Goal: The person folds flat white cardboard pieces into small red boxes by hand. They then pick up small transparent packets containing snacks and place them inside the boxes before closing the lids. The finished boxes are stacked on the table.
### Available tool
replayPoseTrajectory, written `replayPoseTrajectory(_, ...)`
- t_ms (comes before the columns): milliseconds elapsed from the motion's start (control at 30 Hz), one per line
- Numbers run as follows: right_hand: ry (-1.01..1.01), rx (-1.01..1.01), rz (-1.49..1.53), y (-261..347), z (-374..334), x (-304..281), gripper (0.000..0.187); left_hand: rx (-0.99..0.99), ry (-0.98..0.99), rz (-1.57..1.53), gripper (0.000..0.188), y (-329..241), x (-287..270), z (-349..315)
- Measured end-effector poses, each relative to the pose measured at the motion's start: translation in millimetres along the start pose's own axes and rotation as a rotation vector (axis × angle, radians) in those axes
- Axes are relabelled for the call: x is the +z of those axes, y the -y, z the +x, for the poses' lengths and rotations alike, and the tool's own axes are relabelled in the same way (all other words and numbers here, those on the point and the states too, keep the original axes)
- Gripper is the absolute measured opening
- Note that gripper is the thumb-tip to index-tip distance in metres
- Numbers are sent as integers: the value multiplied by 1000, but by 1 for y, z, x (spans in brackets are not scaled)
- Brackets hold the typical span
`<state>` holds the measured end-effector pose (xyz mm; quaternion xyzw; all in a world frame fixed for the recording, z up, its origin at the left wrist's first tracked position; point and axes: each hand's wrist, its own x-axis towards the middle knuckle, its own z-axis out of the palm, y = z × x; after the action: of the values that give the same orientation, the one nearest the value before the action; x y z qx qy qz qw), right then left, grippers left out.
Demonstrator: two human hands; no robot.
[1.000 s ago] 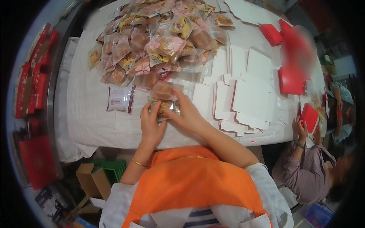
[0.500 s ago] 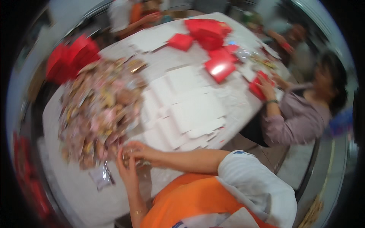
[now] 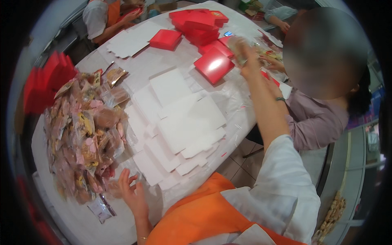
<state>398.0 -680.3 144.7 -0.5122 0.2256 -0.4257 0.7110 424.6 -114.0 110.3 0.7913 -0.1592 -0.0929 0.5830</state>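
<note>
My left hand point(image 3: 132, 194) is open, its fingers spread and bent, just off the near right edge of a large heap of wrapped snack packets point(image 3: 87, 132). A single silvery-white packet point(image 3: 101, 208) lies beside it at the heap's near edge. Far to the right, my right hand point(image 3: 247, 57) is stretched out over the table beside a shiny red box point(image 3: 214, 65). Motion smears its fingers, which seem closed round a pale, see-through thing that I cannot make out. Between my hands lies a stack of flat white card blanks point(image 3: 192, 124).
More red boxes point(image 3: 196, 24) are piled at the table's far side, and others point(image 3: 49, 81) stand at the left. A co-worker in a mauve top point(image 3: 314, 122) works close on the right, near my arm. Another person in an orange apron point(image 3: 113, 14) stands at the far left.
My hands were together at the heap's near edge, on a small packet. The right has swung far out to the right, toward the red boxes; the left has opened. The view has shifted.
</note>
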Motion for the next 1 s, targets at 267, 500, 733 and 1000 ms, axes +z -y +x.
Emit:
replayPoseTrajectory(267,189,3,-655,-20,-17,1,25,-38,57,37,34,13,22,-4)
replayPoseTrajectory(500,204,-546,-1440,-56,-181,34,27,159,180,199,38,-3,64,28)
replayPoseTrajectory(733,199,-386,-1615,-70,-203,36,34,334,181,525,55,-12,123,54)
replayPoseTrajectory(1000,255,-428,-1638,-75,-207,42,41,304,126,546,61,-10,123,57)
